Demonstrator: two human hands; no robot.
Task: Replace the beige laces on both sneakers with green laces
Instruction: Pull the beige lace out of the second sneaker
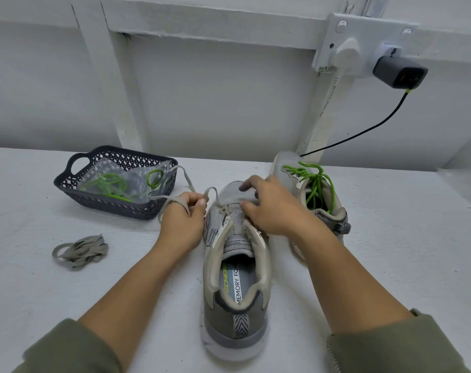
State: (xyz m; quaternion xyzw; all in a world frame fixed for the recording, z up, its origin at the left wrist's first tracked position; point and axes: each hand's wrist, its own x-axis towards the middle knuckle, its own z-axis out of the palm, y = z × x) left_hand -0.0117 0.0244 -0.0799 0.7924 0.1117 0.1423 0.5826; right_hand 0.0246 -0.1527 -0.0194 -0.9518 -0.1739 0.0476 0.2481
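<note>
Item: near sneaker (235,267), grey and beige, standing upright at the middle of the bench (390,251), heel facing the person and toe pointing away, tongue and most eyelets showing bare. Item: beige lace (187,181), still passing through the lowest eyelets near the toe, its loose length running leftward in an arc over the rim of the basket (67,181). Left hand (184,219): sitting just left of the sneaker's forefoot, fingers curled, pinching the beige lace with a turn of it looping over the hand. Right hand (269,208): lying over the forefoot, bent fingers pressing on the toe mesh and thumb bearing on the lowest lace crossing, gripping the shoe there. Item: far sneaker (285,162), standing just beside and behind the right hand, wearing a green lace (316,184) through its eyelets with the loose ends trailing into the shoe opening. Item: dark lattice basket at the left rear of the bench, holding a clear plastic bag (127,173) and a coiled spare green lace (106,184). Item: removed beige lace (79,251), lying bundled on the bench, in front of the basket, well apart from both shoes. Background: white wall socket (363,36) carrying a white plug and a grey charger (398,74), its dark cable (363,131) dropping behind the far sneaker. Olive sleeves (67,348) are showing at the lower corners.
</note>
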